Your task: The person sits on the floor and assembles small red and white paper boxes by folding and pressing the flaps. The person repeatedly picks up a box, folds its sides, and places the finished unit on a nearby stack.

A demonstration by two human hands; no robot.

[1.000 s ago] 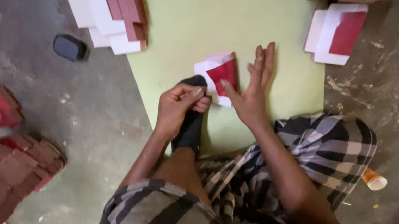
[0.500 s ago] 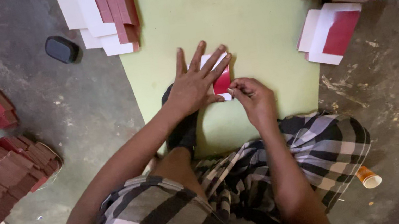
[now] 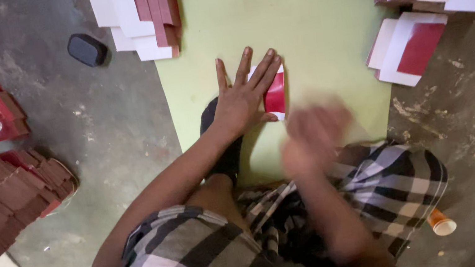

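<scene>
On the green mat, left hand presses flat, fingers spread, on the red-and-white card; right hand is blurred, grip indeterminate.

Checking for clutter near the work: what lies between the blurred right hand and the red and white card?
Only bare green mat shows between the right hand and the red and white card, in the head view; the left hand presses the card.

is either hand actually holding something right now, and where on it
The left hand presses flat on the left part of the red and white card, pinning it to the green sheet. The right hand is blurred, apparently empty.
</scene>
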